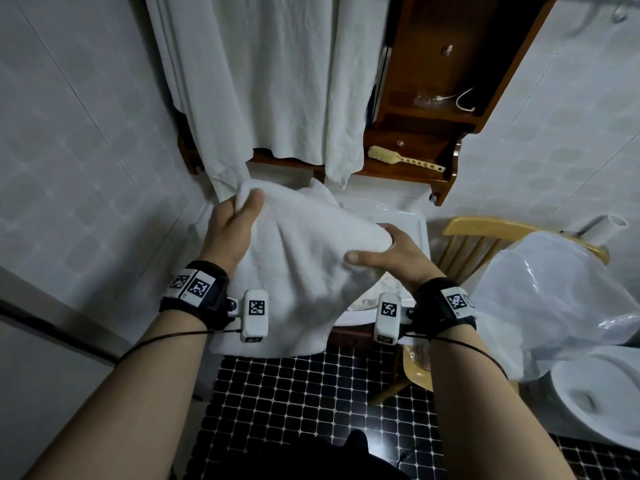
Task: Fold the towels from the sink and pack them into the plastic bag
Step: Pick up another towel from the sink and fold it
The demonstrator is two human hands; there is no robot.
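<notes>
Pinching the towel [304, 282] by its upper corners, left hand [232, 226] and right hand [388, 258] hold soft, probably light cloth; it sags below the fingers [356, 258].

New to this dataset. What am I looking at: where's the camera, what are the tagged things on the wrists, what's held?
No robot here: a person works with bare hands. The one picture comes from a wide-angle camera worn on the head, looking forward and down. The left hand and right hand each grip one white towel, held up over the white sink. The black wristbands carry square black-and-white printed tags, as do the small white blocks beside them; thin cables run back from them. Their purpose is not shown; tracking is my guess. On the right a plastic bag lies over a wooden chair, next to a toilet. White cloths hang above the sink, and a brush lies on the wooden shelf.
</notes>
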